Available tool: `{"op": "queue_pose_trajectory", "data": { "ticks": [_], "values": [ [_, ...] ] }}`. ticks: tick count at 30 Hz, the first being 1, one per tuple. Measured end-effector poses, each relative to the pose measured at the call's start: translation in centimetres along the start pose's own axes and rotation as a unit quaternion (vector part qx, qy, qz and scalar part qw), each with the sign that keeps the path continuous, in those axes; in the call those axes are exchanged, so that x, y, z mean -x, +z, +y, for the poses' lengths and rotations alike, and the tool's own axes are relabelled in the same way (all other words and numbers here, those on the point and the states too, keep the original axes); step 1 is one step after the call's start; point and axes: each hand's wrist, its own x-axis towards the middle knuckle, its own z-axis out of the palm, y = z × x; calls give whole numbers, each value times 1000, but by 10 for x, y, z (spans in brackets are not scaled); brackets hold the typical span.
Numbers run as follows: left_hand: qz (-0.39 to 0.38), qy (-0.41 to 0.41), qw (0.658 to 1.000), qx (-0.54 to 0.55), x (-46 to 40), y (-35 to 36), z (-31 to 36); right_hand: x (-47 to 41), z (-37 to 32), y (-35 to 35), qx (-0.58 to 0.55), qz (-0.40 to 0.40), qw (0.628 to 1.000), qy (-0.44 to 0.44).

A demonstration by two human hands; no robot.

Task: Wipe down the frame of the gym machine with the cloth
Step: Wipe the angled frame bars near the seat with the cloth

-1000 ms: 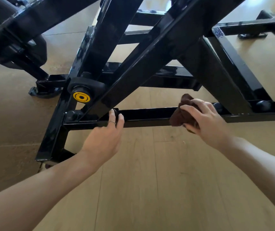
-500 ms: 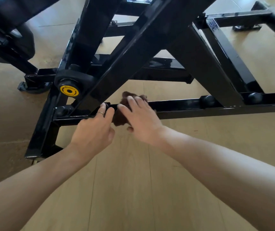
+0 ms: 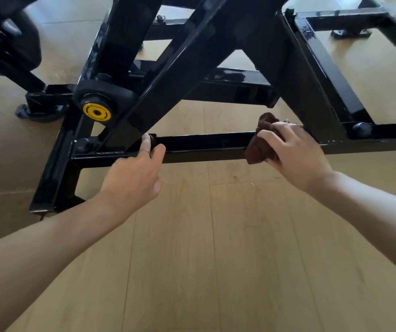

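Glossy black frame [image 3: 206, 146], dark brown cloth [image 3: 258, 149], yellow-and-black round cap [image 3: 96, 112], pale wood-grain floor [image 3: 216, 259].

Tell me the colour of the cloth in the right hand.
Dark brown cloth, shown in the head view.

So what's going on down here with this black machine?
A person is cleaning a gym machine's black frame. The right hand presses a dark brown cloth against the low horizontal bar, near where a slanted beam meets it. The left hand holds the same bar further left, close to a yellow cap, as if for support. The machine stands on a wooden floor.
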Motion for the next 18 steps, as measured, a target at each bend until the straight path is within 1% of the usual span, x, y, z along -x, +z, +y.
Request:
{"op": "queue_pose_trajectory", "data": {
  "ticks": [3, 6, 9, 10, 12, 14, 16, 18],
  "values": [
    [6, -10, 1000, 1, 0, -4, -2, -11, -31, 5, 4, 7, 1000, 7],
    [-1, -21, 1000, 13, 0, -5, -2, -29, -74, 7, -6, 10, 998, -67],
    [-1, -35, 999, 32, 0, -7, 0, -56, -143, 14, -18, 17, 987, -158],
    [-1, -40, 998, 47, 0, -9, 0, -64, -164, 15, -26, 15, 983, -178],
    [2, -50, 996, 69, 0, -12, -1, -72, -188, 14, -39, 17, 981, -187],
    [-1, -51, 996, 70, 0, -15, 0, -71, -178, 12, -52, 23, 978, -200],
    [-10, -48, 998, 44, 1, -13, 2, -64, -150, 8, -68, 9, 974, -218],
    [-15, -42, 999, 15, 0, -12, 3, -52, -114, 2, -76, -9, 979, -188]
  ]
}}
